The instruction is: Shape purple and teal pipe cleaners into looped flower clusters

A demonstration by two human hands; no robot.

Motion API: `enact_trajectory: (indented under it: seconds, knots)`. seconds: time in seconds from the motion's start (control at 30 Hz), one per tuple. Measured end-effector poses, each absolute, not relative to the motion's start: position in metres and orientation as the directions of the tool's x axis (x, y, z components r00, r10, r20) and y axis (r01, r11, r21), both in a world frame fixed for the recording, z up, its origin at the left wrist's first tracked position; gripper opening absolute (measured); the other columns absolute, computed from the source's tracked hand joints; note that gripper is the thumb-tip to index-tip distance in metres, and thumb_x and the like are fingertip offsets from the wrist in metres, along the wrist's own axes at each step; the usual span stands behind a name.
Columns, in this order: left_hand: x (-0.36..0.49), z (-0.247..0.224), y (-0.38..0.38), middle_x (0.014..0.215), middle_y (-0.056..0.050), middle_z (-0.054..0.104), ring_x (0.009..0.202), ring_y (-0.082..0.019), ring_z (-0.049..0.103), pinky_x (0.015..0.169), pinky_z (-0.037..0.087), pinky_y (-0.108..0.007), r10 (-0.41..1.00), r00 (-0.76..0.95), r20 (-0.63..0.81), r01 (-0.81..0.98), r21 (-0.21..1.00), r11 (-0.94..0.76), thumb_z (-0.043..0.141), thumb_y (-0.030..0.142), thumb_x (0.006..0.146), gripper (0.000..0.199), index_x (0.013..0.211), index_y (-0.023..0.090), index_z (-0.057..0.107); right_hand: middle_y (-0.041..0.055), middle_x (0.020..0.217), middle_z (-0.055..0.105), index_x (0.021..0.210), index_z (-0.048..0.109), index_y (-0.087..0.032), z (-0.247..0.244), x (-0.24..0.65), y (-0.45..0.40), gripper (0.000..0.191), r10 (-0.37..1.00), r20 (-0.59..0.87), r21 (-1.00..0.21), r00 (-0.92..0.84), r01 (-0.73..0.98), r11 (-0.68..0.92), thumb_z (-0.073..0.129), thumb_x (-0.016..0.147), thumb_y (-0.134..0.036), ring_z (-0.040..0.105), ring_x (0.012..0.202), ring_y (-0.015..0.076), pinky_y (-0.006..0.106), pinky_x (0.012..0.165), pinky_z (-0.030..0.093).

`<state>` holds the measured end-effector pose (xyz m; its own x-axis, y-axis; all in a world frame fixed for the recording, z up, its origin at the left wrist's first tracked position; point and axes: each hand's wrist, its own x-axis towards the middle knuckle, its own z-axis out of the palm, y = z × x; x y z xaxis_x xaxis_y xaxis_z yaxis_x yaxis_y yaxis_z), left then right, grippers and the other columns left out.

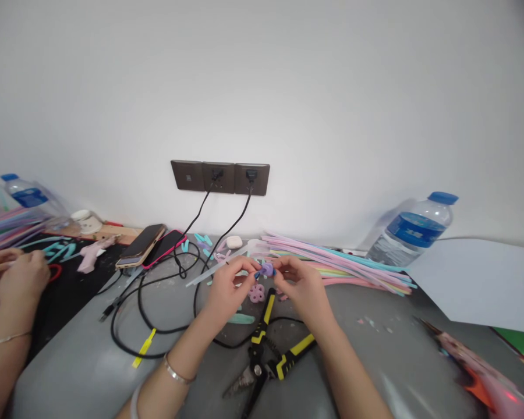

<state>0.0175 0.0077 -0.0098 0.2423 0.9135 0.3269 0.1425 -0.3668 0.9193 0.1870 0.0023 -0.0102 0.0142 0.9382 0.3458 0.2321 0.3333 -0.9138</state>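
Between my two hands is a small purple piece (268,269), apparently a curled pipe cleaner. My left hand (230,291) pinches its left side with thumb and forefinger. From the other side my right hand (303,289) grips it, fingers closed. Something dark blue shows at the fingertips; I cannot make out what it is. A pink pipe-cleaner flower (257,293) lies just below the held piece. Nearer to me, wire pliers (258,355) with yellow and black handles rest open on the grey table (367,361).
Behind my hands lies a bundle of pastel pipe cleaners (349,265). A water bottle (414,230), white paper (484,282) and a pink glue gun (480,372) are on the right. Black cables (142,317) loop near two phones (142,247). A co-worker's hands (21,279) are at far left.
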Motion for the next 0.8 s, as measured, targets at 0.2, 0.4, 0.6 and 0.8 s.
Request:
enact_trajectory:
  seconds: [0.2,0.4,0.6,0.8]
  knots:
    - [0.026,-0.017,0.008,0.083,-0.005,0.064,0.079,-0.015,0.064,0.061,0.052,-0.021,0.928,0.151,0.341,0.085,0.931,-0.356,0.057,0.014,0.075,0.012,0.065,0.017,0.051,0.0022,0.071,0.063,0.077,0.058,-0.019,-0.013,0.183,0.004,0.005,0.925,0.378,-0.896,-0.02,0.244,0.372,0.055,0.074,-0.017,0.064,0.064,0.0171,0.029,0.061,0.055]
    - [0.027,-0.02,0.009,0.076,-0.002,0.061,0.073,-0.013,0.061,0.057,0.05,-0.018,0.899,0.143,0.413,0.227,0.871,-0.436,0.056,0.01,0.072,0.012,0.064,0.017,0.052,0.0028,0.078,0.062,0.082,0.055,-0.02,-0.018,0.183,0.004,0.005,0.91,0.403,-0.841,-0.101,0.35,0.412,0.051,0.081,-0.018,0.06,0.067,0.0162,0.027,0.063,0.049]
    - [0.024,-0.016,0.006,0.078,-0.003,0.065,0.074,-0.014,0.063,0.062,0.054,-0.021,0.885,0.169,0.434,0.255,0.848,-0.465,0.056,0.012,0.075,0.008,0.07,0.018,0.058,0.0011,0.077,0.056,0.09,0.05,-0.022,-0.018,0.186,0.001,0.007,0.897,0.413,-0.78,-0.156,0.448,0.437,0.044,0.09,-0.018,0.051,0.062,0.0146,0.025,0.055,0.04]
    - [0.023,-0.014,0.006,0.084,-0.006,0.072,0.075,-0.016,0.068,0.063,0.055,-0.025,0.935,0.097,0.341,0.109,0.93,-0.35,0.058,0.015,0.073,0.009,0.066,0.018,0.053,0.0032,0.081,0.057,0.086,0.05,-0.021,-0.012,0.193,0.001,0.009,0.909,0.398,-0.848,-0.124,0.328,0.416,0.043,0.091,-0.019,0.055,0.067,0.0156,0.023,0.052,0.045]
